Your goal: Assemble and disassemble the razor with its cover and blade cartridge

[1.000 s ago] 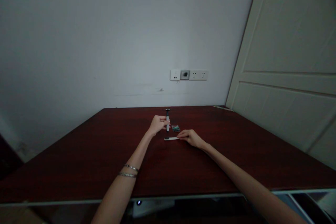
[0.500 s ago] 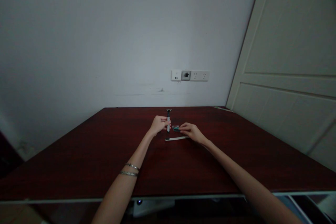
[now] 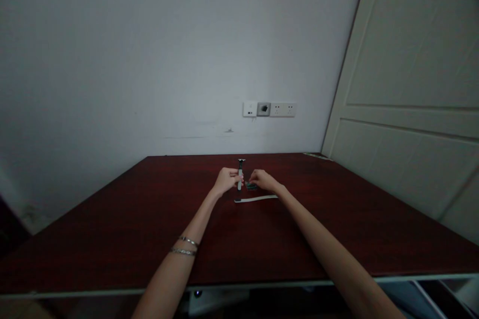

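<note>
Maroon tabletop (image 3: 149, 239) reaches sideways well past both hands (image 3: 225, 180).

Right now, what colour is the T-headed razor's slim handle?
The razor handle looks mostly light grey in the head view.

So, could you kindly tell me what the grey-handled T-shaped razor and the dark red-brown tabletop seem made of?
Razor: probably matte plastic handle, evenly grey; head too small to judge. Tabletop: perhaps smooth wood or laminate, judging by faint streaks and soft sheen.

Razor (image 3: 240, 180) beside small case (image 3: 251, 187), pale strip (image 3: 257, 199) nearer
</note>
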`<state>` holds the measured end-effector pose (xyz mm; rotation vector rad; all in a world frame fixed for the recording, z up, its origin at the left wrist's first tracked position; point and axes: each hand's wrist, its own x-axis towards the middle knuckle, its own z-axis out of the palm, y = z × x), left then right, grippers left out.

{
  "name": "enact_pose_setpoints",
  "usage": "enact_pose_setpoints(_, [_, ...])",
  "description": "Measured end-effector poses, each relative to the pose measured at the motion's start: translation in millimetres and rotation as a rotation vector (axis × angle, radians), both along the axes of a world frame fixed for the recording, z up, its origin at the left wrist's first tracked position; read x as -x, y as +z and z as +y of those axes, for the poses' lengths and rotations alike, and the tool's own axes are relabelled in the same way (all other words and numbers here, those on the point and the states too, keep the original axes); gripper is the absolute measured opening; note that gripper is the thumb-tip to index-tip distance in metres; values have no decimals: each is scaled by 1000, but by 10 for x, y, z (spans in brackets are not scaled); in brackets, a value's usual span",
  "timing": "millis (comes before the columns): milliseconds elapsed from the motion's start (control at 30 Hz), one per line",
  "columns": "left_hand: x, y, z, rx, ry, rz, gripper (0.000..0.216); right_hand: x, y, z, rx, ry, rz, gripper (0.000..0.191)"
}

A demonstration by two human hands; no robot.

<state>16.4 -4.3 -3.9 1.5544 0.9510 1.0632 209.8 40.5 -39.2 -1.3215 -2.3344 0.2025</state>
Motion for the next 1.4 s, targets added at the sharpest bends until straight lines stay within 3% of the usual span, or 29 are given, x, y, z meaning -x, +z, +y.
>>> enact_pose_setpoints(400, [11,-62,66,-23,4,-4,6,14,-73,-68,-2,-142,-81,13])
enact_pose_setpoints(600, [16,-56,53,-21,16,-5,6,26,-98,-52,-88,-99,-8,8])
enact_pose_setpoints(733, [26,-34,29,-8,35,10,7,19,-85,-35,-63,-69,23,8])
enact_pose_setpoints(900, [33,-30,49,-36,76,28,9,-5,15,-42,24,-20,202,13])
enact_pose_setpoints(1100, [31,-32,77,-102,54,41,7,-27,243,-149,-1,1,416,16])
enact_pose_setpoints(1400, [53,-10,88,-113,38,-60,15,98,491,-384,-31,88,437,17])
